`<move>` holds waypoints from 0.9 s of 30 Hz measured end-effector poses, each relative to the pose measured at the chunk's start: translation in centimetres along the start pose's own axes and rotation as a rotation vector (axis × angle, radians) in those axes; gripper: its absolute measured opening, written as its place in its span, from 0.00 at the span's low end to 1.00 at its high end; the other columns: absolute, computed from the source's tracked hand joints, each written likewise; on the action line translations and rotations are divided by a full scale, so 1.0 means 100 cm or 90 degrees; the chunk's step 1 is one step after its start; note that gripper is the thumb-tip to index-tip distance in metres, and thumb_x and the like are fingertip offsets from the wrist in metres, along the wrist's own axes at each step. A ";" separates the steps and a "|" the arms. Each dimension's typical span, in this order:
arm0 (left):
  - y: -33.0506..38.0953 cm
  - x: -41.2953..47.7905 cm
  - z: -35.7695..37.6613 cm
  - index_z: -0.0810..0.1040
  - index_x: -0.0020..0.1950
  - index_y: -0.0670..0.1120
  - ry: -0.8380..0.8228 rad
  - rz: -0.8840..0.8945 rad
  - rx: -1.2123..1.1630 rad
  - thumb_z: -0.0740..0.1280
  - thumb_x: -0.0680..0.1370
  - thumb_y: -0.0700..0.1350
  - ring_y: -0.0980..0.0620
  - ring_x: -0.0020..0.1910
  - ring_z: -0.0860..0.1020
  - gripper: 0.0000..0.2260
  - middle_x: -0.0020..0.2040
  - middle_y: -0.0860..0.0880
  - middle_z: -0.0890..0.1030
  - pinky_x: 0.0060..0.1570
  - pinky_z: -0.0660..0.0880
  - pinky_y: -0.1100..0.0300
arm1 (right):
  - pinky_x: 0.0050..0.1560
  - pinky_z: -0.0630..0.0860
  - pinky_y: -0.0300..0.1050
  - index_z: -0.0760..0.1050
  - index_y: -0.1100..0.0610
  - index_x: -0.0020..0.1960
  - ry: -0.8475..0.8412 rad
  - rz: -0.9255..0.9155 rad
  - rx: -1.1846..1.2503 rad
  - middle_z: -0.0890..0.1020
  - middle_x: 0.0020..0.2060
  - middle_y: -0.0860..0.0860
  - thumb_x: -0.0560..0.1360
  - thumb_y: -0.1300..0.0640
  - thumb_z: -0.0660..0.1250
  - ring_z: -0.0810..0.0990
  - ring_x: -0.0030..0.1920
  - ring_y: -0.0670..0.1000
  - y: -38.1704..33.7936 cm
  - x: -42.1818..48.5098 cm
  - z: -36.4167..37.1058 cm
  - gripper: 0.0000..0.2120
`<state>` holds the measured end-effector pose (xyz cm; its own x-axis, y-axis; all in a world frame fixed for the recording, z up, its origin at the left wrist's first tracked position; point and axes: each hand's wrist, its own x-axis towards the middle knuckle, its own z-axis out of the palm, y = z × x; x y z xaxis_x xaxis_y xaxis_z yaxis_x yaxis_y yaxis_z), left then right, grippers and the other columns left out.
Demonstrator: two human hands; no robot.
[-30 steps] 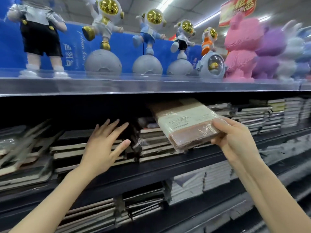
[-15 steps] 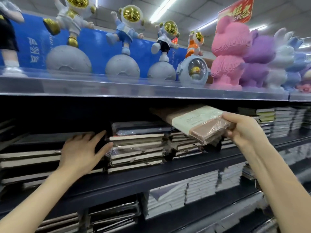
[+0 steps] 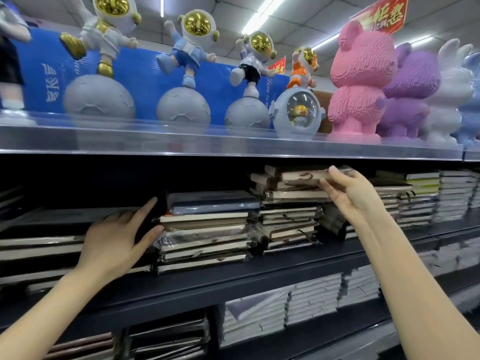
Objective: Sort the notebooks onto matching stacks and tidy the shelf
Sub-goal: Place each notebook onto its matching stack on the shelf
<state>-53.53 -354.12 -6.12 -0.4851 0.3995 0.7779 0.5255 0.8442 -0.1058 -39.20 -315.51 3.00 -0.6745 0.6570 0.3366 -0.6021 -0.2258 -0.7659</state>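
A plastic-wrapped brown notebook point(image 3: 304, 175) lies flat on top of the brown notebook stack point(image 3: 288, 224), just under the upper shelf. My right hand point(image 3: 350, 193) grips its right end, thumb under and fingers over. To the left stands a lower stack topped by a dark blue notebook point(image 3: 210, 202). My left hand point(image 3: 117, 240) rests with spread, straight fingers against a dark stack of notebooks point(image 3: 36, 248), its thumb touching the blue-topped stack.
The dark shelf's front edge point(image 3: 233, 279) runs below the stacks. More notebook piles point(image 3: 420, 196) fill the right. White notebooks point(image 3: 306, 305) sit on the shelf beneath. Astronaut figures point(image 3: 192, 71) and a pink block bear point(image 3: 361, 81) stand on the clear top shelf.
My right hand carried the wrapped brown notebook rightward and laid it flat on the brown stack. My left hand stayed on the dark stack while the view shifted right.
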 end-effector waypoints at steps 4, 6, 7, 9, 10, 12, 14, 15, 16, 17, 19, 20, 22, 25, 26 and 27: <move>0.002 0.000 -0.001 0.69 0.72 0.51 -0.024 -0.016 0.001 0.45 0.78 0.66 0.39 0.44 0.82 0.31 0.48 0.42 0.84 0.35 0.74 0.57 | 0.35 0.81 0.42 0.68 0.63 0.66 0.052 -0.046 -0.136 0.78 0.53 0.58 0.75 0.63 0.69 0.82 0.39 0.51 0.012 -0.002 0.006 0.22; 0.003 0.000 -0.002 0.69 0.72 0.51 -0.031 -0.023 -0.003 0.44 0.78 0.67 0.39 0.44 0.82 0.32 0.48 0.42 0.84 0.36 0.75 0.56 | 0.28 0.78 0.38 0.66 0.61 0.69 0.099 -0.038 -0.201 0.77 0.58 0.58 0.74 0.58 0.71 0.80 0.40 0.52 0.014 0.003 0.013 0.26; 0.003 0.000 -0.002 0.69 0.72 0.51 -0.033 -0.022 -0.003 0.44 0.78 0.67 0.40 0.45 0.82 0.32 0.48 0.42 0.84 0.37 0.75 0.56 | 0.26 0.76 0.37 0.66 0.59 0.69 0.117 -0.036 -0.222 0.77 0.57 0.56 0.74 0.56 0.71 0.79 0.40 0.51 0.015 0.004 0.016 0.26; 0.001 -0.001 -0.003 0.68 0.72 0.51 -0.040 -0.022 -0.009 0.43 0.77 0.68 0.40 0.48 0.82 0.33 0.52 0.42 0.83 0.39 0.76 0.55 | 0.28 0.74 0.38 0.67 0.57 0.67 0.167 -0.062 -0.279 0.77 0.51 0.52 0.73 0.52 0.72 0.77 0.38 0.50 0.018 -0.002 0.020 0.26; 0.000 -0.002 -0.005 0.68 0.73 0.51 -0.046 -0.025 -0.017 0.43 0.77 0.68 0.40 0.49 0.81 0.33 0.53 0.42 0.83 0.41 0.76 0.54 | 0.34 0.73 0.40 0.68 0.56 0.65 0.211 -0.100 -0.332 0.77 0.48 0.50 0.72 0.50 0.72 0.77 0.39 0.51 0.021 -0.009 0.021 0.25; -0.006 -0.007 -0.010 0.71 0.71 0.49 -0.044 -0.038 -0.021 0.43 0.77 0.67 0.39 0.50 0.81 0.34 0.54 0.42 0.83 0.44 0.76 0.51 | 0.47 0.70 0.44 0.69 0.55 0.62 0.292 -0.201 -0.461 0.75 0.44 0.48 0.73 0.47 0.70 0.76 0.44 0.51 0.032 -0.036 0.025 0.22; -0.016 -0.015 -0.017 0.76 0.66 0.45 -0.046 -0.059 0.012 0.43 0.78 0.66 0.38 0.49 0.81 0.35 0.53 0.42 0.83 0.47 0.76 0.47 | 0.47 0.69 0.44 0.71 0.54 0.57 0.221 -0.295 -0.484 0.75 0.39 0.47 0.75 0.48 0.67 0.75 0.40 0.46 0.046 -0.074 0.043 0.15; -0.023 -0.019 -0.020 0.78 0.63 0.44 -0.058 -0.071 0.035 0.43 0.78 0.66 0.38 0.49 0.81 0.35 0.52 0.41 0.83 0.50 0.75 0.44 | 0.45 0.70 0.42 0.73 0.54 0.54 0.142 -0.323 -0.477 0.76 0.37 0.46 0.76 0.50 0.67 0.74 0.38 0.44 0.055 -0.093 0.055 0.11; -0.033 -0.023 -0.024 0.80 0.61 0.44 -0.075 -0.085 0.055 0.43 0.78 0.66 0.37 0.49 0.81 0.36 0.51 0.41 0.83 0.53 0.74 0.41 | 0.43 0.71 0.39 0.74 0.53 0.52 0.053 -0.341 -0.471 0.77 0.37 0.47 0.76 0.52 0.67 0.75 0.38 0.44 0.065 -0.112 0.070 0.08; -0.043 -0.028 -0.028 0.81 0.59 0.44 -0.093 -0.101 0.071 0.43 0.78 0.67 0.37 0.48 0.81 0.37 0.50 0.41 0.83 0.56 0.72 0.39 | 0.42 0.72 0.36 0.76 0.53 0.51 -0.037 -0.349 -0.465 0.79 0.38 0.47 0.77 0.53 0.67 0.77 0.39 0.44 0.074 -0.129 0.084 0.05; -0.064 -0.039 -0.035 0.82 0.56 0.44 -0.123 -0.136 0.087 0.42 0.77 0.69 0.37 0.48 0.81 0.38 0.50 0.41 0.83 0.56 0.71 0.38 | 0.43 0.74 0.32 0.78 0.52 0.52 -0.206 -0.333 -0.450 0.81 0.42 0.45 0.77 0.54 0.66 0.79 0.43 0.43 0.092 -0.160 0.114 0.05; -0.072 -0.044 -0.038 0.82 0.56 0.45 -0.133 -0.146 0.086 0.42 0.77 0.69 0.37 0.48 0.81 0.38 0.50 0.41 0.83 0.55 0.72 0.39 | 0.45 0.74 0.30 0.79 0.52 0.54 -0.283 -0.313 -0.455 0.82 0.45 0.44 0.77 0.53 0.66 0.79 0.45 0.41 0.100 -0.174 0.129 0.07; -0.083 -0.055 -0.044 0.81 0.58 0.47 -0.131 -0.144 0.073 0.43 0.77 0.69 0.39 0.51 0.80 0.36 0.53 0.43 0.83 0.54 0.73 0.40 | 0.52 0.70 0.27 0.76 0.52 0.62 -0.409 -0.298 -0.525 0.80 0.53 0.43 0.78 0.51 0.64 0.76 0.51 0.37 0.121 -0.194 0.157 0.14; -0.091 -0.062 -0.052 0.81 0.60 0.48 -0.104 -0.130 0.027 0.44 0.77 0.69 0.42 0.53 0.80 0.35 0.55 0.46 0.83 0.54 0.74 0.45 | 0.64 0.59 0.30 0.66 0.53 0.72 -0.491 -0.287 -0.674 0.71 0.68 0.49 0.80 0.48 0.60 0.67 0.67 0.43 0.155 -0.193 0.197 0.23; -0.093 -0.064 -0.054 0.81 0.59 0.48 -0.090 -0.127 0.009 0.45 0.77 0.68 0.42 0.53 0.81 0.34 0.54 0.46 0.83 0.54 0.74 0.46 | 0.69 0.58 0.37 0.63 0.53 0.74 -0.496 -0.267 -0.720 0.66 0.72 0.52 0.80 0.46 0.60 0.62 0.72 0.49 0.166 -0.189 0.211 0.25; -0.096 -0.066 -0.055 0.81 0.59 0.47 -0.076 -0.129 -0.009 0.46 0.77 0.68 0.42 0.53 0.81 0.34 0.54 0.46 0.83 0.53 0.74 0.47 | 0.71 0.58 0.42 0.60 0.52 0.76 -0.496 -0.229 -0.756 0.61 0.75 0.54 0.79 0.44 0.59 0.59 0.74 0.54 0.176 -0.184 0.223 0.28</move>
<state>-51.53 -366.89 -6.85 -0.6607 0.2627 0.7032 0.4185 0.9066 0.0546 -46.88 -347.59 -4.43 -0.8548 -0.0842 0.5122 -0.3454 0.8288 -0.4402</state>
